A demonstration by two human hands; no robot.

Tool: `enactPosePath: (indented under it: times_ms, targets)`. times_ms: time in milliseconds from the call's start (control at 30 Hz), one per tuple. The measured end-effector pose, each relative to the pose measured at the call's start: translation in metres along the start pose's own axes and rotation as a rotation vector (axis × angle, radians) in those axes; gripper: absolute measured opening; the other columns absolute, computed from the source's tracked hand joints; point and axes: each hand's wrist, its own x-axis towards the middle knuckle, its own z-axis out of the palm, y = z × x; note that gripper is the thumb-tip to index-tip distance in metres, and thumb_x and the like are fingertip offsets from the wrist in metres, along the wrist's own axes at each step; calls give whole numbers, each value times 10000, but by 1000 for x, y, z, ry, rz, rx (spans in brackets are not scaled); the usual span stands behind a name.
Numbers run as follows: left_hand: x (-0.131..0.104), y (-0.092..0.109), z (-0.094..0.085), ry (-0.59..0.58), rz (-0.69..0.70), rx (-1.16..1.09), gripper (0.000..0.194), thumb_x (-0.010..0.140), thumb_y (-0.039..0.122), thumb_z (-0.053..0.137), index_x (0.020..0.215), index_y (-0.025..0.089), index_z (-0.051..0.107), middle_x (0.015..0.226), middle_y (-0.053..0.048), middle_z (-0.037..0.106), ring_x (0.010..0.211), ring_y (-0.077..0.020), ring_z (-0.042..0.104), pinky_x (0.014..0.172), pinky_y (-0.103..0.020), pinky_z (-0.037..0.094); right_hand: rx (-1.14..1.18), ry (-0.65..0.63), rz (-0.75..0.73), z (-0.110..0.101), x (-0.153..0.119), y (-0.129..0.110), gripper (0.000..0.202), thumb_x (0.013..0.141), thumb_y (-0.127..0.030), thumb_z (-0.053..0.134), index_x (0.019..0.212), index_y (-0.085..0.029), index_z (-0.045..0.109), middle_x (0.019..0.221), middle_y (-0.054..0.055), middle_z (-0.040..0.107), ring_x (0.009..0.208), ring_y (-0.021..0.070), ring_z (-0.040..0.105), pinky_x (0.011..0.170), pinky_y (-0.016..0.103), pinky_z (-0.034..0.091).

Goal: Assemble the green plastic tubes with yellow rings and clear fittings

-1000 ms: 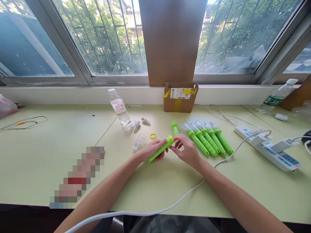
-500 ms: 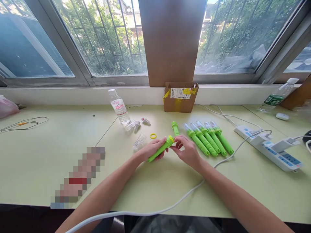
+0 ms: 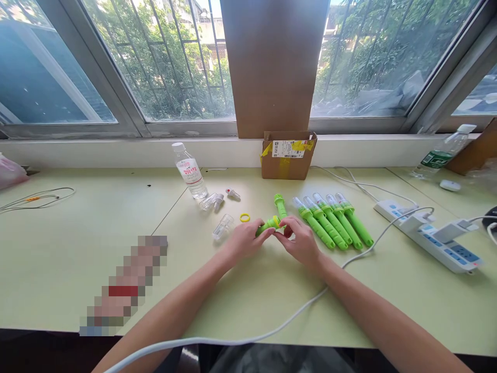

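My left hand (image 3: 248, 239) is wrapped round a green handle (image 3: 266, 227), which it mostly covers. A yellow ring (image 3: 276, 221) sits around the handle's right end. The fingers of my right hand (image 3: 297, 235) are pinched at that ringed end. Behind the hands lies another green handle (image 3: 279, 203) with no clear cap. A second yellow ring (image 3: 244, 217) is flat on the table, near a clear cap (image 3: 223, 228). Small clear and grey parts (image 3: 218, 202) and a part with a red dot (image 3: 233, 195) lie farther back. Several capped green sticks (image 3: 328, 220) form a row at the right.
A water bottle (image 3: 191, 173) stands behind the small parts. An open cardboard box (image 3: 285, 167) is against the wall. A power strip (image 3: 430, 235) lies right, and a white cable (image 3: 287, 324) crosses the table (image 3: 194, 311) under my right forearm. Another bottle (image 3: 438, 155) leans back right.
My left hand has turned over the handle and now hides its lower end, which stuck out before. The handle lies flatter. My right hand stays at the ringed end.
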Motion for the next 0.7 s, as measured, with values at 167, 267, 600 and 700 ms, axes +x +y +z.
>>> enactPosePath:
  times_ms: [167,267,600,700]
  targets:
    - [-1,0,4,-14,19,107,445,878,614,325,746,209,450,629,-13,537,563,-172,494,521,-252,242,-11,3,5,-1,0,-1,90,842,-245,593,879,-221,515,781,12,595,525,116,550,514,255,471]
    - [-1,-1,7,-11,18,152,466,907,593,247,723,208,436,627,-25,536,570,-180,499,518,-258,223,-1,-4,21,-1,1,-2,107,841,-260,601,890,-218,517,798,18,598,534,117,559,510,254,479]
    - [0,0,10,-1,-40,142,483,909,588,252,692,205,452,610,-28,522,576,-178,494,526,-261,214,67,-37,123,1,2,0,166,850,-351,599,883,-209,519,804,24,600,540,123,587,496,263,504]
    - [0,0,10,11,-35,72,489,907,580,271,663,202,465,576,-16,505,542,-165,463,521,-258,215,80,-37,135,1,2,-1,166,850,-351,598,879,-207,522,803,23,596,537,120,587,484,257,500]
